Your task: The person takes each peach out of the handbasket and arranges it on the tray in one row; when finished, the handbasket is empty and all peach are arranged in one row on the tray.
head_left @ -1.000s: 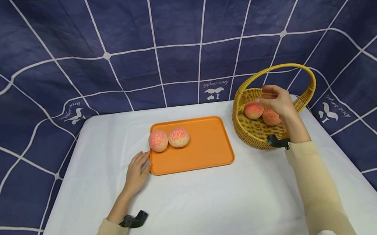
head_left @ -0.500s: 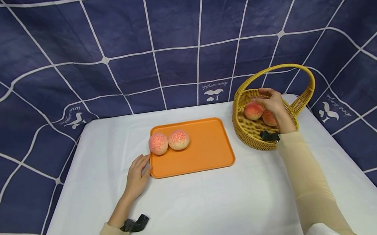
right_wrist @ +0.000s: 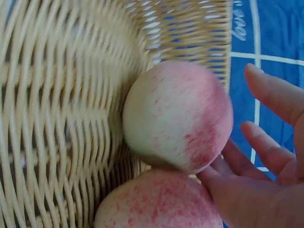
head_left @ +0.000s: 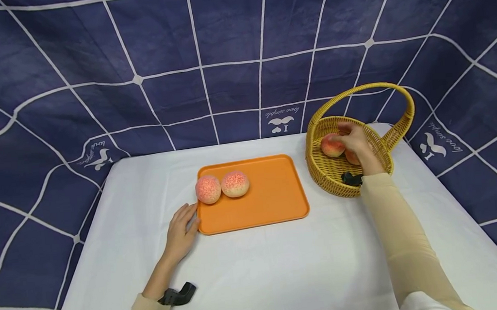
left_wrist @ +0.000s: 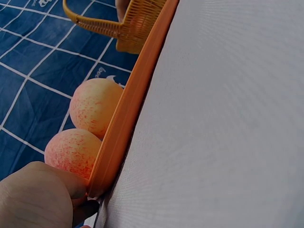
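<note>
In the head view my left hand (head_left: 181, 233) rests at the left edge of the orange tray (head_left: 269, 197), its fingers lying fairly straight against the rim. Two pale pink peaches, one (head_left: 208, 189) at the left rim and the other (head_left: 235, 184) beside it, sit on that tray. At the right, my right hand (head_left: 354, 142) reaches into a yellow wicker basket (head_left: 327, 180) with its fingers spread. It is beside a redder peach (right_wrist: 178, 116); whether it touches this peach is unclear. A second peach (right_wrist: 159, 202) lies against the first, partly hidden by the hand in the head view.
The basket's tall arched handle (head_left: 359, 89) rises behind and over the right hand. A white cloth (head_left: 262, 270) covers the table, and a dark blue checked cloth (head_left: 230, 39) hangs behind it. Black camera mounts, such as one (head_left: 178, 295), sit on both wrists.
My right hand has moved left and a little down inside the basket, closer to the redder peach. The left hand stays by the tray, and the peaches keep their places.
</note>
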Demonstrator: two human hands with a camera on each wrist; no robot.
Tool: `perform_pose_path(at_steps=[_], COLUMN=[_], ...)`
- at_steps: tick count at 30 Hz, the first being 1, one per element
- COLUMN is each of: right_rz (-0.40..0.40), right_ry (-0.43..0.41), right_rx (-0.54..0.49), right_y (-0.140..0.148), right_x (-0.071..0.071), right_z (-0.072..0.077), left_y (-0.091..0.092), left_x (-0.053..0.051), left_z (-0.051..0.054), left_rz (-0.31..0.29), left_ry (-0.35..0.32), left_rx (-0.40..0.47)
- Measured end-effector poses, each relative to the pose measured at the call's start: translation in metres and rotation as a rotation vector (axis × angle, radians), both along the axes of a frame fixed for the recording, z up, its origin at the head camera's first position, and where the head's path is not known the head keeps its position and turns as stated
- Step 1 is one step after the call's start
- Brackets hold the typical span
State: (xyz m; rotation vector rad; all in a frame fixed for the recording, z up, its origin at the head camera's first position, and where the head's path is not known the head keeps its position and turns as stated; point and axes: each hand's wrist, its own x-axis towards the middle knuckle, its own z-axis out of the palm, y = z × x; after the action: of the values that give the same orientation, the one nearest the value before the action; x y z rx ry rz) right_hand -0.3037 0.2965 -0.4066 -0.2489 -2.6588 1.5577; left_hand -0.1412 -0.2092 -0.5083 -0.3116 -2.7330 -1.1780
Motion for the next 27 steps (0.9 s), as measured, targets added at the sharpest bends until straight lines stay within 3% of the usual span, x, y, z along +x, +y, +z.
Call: perform_pose_path(at_steps=[5, 11, 17, 24, 27], right_rz=[0.017, 0.054, 0.143, 0.254, 0.282], right_ry=[-0.002, -0.052, -0.094, -0.153, -0.190], right_rx=[0.062, 0.053, 0.047, -0.062, -0.042], right_y=[-0.001, -0.002, -0.003, -0.003, -0.004], right_x=[0.000, 0.001, 0.002, 0.002, 0.004], right_z=[-0.003, -0.002, -0.001, -0.010, -0.011], left_y=[-0.001, -0.002, -0.001, 0.000, 0.000], left_x=[-0.001, -0.002, -0.002, -0.002, -0.001], left_z=[-0.001, -0.002, -0.002, -0.001, -0.001], left_rz=[-0.001, -0.002, 0.000, 0.005, 0.005], left_ry=[0.003, 0.011, 0.015, -0.004, -0.011], left_rx=[0.000, -0.001, 0.000, -0.001, -0.004])
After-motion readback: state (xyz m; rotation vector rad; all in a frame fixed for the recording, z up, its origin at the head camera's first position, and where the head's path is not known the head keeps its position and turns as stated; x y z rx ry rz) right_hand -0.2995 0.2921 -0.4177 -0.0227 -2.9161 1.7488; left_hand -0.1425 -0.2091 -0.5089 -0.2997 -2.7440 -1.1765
